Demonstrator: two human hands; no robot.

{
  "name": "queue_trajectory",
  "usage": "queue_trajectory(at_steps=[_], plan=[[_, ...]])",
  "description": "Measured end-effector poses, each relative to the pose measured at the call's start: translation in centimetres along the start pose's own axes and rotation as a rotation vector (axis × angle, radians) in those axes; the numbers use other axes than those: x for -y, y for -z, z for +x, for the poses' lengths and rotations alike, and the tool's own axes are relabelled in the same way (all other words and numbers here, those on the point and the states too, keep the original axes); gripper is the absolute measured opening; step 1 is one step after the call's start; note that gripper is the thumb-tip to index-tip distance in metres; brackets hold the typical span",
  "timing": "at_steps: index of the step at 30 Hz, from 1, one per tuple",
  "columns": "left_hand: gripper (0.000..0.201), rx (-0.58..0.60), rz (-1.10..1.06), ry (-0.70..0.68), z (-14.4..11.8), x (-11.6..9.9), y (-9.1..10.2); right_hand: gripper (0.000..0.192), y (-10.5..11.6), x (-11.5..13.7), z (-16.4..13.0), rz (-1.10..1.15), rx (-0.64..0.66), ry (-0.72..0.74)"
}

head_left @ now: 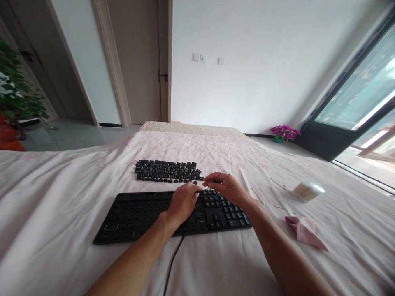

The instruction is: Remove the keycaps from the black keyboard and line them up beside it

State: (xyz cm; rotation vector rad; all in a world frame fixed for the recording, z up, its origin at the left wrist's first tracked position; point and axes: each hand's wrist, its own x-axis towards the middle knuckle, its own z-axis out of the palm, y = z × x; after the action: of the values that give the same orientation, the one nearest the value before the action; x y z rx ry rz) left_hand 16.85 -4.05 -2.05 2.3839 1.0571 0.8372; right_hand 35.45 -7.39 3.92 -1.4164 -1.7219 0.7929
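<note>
A black keyboard point(135, 216) lies on a pale pink sheet, most of its left and middle keycaps removed; keys remain on its right end. Behind it, the removed black keycaps point(166, 170) are laid out in rows. My left hand point(182, 202) rests on the keyboard's middle, fingers curled down onto it. My right hand point(226, 187) hovers over the upper right part of the keyboard, its fingertips pinched on a small dark thing that looks like a keycap, though it is too small to be sure.
A pink cloth point(305, 232) lies right of the keyboard. A round container of cotton swabs point(308, 190) and thin sticks point(257, 196) lie further right. The keyboard's cable point(173, 263) runs toward me. A flower pot point(284, 133) stands on the floor by the window.
</note>
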Motion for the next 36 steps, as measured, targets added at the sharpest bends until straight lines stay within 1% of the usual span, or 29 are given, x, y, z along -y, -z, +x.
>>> queue_trajectory(at_steps=[3,6,12,22,26,31,36], plan=[[0.027,-0.002,-0.004,-0.007,0.0,0.0,0.0,0.018,0.3,0.4,-0.1,-0.035,0.006,0.001],[0.026,-0.007,-0.007,-0.011,0.0,0.0,0.0,0.016,0.4,0.5,-0.1,-0.030,0.042,0.029],[0.024,-0.001,0.010,-0.007,0.0,0.0,0.1,0.016,0.2,0.0,0.0,0.007,0.086,0.050],[0.024,0.013,0.051,0.022,0.0,-0.3,0.1,0.017,-0.5,0.5,0.4,-0.113,0.106,0.107],[0.023,0.022,0.053,0.029,0.1,-0.5,0.3,0.016,-0.2,-0.3,0.3,-0.120,0.095,0.128],[0.025,0.021,0.036,0.026,0.1,-0.6,0.2,0.020,0.4,-1.6,0.2,0.007,0.115,0.070],[0.020,0.009,0.084,0.035,0.0,-0.6,0.2,0.017,-0.8,-0.5,0.4,-0.162,0.105,0.140]])
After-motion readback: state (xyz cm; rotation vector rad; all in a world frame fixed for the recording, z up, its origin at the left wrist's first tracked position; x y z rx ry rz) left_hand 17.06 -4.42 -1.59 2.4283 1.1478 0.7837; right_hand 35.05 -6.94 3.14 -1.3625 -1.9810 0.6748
